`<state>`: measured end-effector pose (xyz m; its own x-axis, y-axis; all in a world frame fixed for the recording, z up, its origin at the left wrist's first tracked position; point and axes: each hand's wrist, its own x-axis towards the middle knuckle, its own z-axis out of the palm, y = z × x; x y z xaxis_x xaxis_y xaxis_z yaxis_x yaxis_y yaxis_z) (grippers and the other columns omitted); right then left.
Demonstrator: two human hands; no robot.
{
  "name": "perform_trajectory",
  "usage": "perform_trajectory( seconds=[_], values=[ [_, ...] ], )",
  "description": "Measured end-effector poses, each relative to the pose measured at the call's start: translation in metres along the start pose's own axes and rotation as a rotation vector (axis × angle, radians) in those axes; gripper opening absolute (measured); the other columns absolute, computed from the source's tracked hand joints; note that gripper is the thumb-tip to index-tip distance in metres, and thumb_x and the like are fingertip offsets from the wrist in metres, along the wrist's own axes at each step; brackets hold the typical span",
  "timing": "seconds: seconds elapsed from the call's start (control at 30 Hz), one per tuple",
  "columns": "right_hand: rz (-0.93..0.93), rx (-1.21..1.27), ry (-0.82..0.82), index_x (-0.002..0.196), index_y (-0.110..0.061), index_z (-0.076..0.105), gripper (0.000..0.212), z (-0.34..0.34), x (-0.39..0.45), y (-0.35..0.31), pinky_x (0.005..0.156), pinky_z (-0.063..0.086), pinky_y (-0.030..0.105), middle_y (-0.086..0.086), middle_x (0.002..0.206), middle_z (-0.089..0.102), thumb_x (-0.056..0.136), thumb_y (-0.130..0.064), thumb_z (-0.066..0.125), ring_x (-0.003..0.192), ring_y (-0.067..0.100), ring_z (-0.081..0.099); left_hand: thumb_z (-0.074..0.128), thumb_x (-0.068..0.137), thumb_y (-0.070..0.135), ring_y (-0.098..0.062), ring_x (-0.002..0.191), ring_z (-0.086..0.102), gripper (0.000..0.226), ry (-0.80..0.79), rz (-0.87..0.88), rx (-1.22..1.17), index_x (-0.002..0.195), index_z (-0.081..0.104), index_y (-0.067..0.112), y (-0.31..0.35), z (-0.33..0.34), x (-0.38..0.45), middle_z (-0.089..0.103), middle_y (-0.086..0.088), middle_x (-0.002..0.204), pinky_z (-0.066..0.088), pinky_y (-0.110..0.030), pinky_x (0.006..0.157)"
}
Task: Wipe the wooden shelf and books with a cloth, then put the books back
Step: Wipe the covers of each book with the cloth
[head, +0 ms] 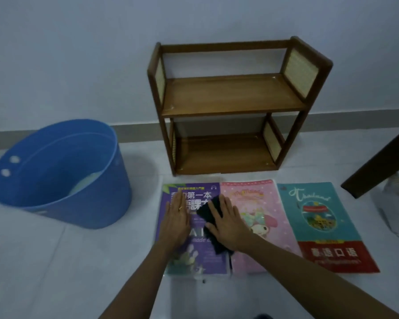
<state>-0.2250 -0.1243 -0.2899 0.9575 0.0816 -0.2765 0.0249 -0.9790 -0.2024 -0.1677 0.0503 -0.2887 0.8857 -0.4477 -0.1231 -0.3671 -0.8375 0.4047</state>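
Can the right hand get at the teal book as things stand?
Probably yes. The right hand lies flat on the dark cloth, with only the pink book between it and the teal book. Nothing lies on the teal cover.

Glossy wood shelf (230, 93) w/ woven side panels, shiny book covers (327, 226), smooth plastic bucket (83, 203).

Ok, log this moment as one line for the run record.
phase: wiping books | left hand: flat on purple book | right hand: pressing dark cloth | shelf: empty | pink book, teal book: on floor
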Motion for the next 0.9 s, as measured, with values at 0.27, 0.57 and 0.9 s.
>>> perform_trajectory(
  seconds=[0.27, 0.57, 0.9],
  values=[
    [0.058, -0.165, -0.011, 0.149, 0.004, 0.009, 0.064, 0.009, 0.021, -0.023, 0.115, -0.002, 0.053, 0.029, 0.154, -0.009, 0.099, -0.022, 0.039, 0.142, 0.046, -0.011, -0.003, 0.085, 0.064, -0.019, 0.146, -0.009, 0.078, -0.056, -0.048, -0.014, 0.150, -0.004, 0.021, -0.044, 0.012, -0.014, -0.010, -0.002, 0.159, -0.003, -0.040, 0.119],
    [-0.689, -0.189, 0.237, 0.139, -0.002, 0.043, 0.057, 0.052, -0.008, -0.069, 0.112, 0.030, 0.048, 0.020, 0.144, 0.043, 0.088, -0.022, 0.056, 0.136, 0.033, 0.037, 0.031, 0.098, 0.042, -0.015, 0.120, 0.054, 0.048, 0.100, -0.184, -0.713, 0.143, 0.032, 0.027, -0.058, 0.004, -0.017, 0.046, 0.000, 0.142, 0.046, -0.034, 0.102],
    [-0.609, -0.092, 0.210, 0.144, -0.004, 0.036, 0.058, 0.034, 0.030, -0.067, 0.114, 0.026, 0.048, 0.018, 0.151, 0.032, 0.088, -0.012, 0.051, 0.143, 0.031, 0.022, 0.031, 0.087, 0.059, -0.015, 0.117, 0.058, 0.063, 0.019, -0.253, -0.877, 0.134, 0.049, 0.021, -0.051, -0.020, -0.016, 0.058, 0.000, 0.131, 0.049, -0.033, 0.098]
  ],
)
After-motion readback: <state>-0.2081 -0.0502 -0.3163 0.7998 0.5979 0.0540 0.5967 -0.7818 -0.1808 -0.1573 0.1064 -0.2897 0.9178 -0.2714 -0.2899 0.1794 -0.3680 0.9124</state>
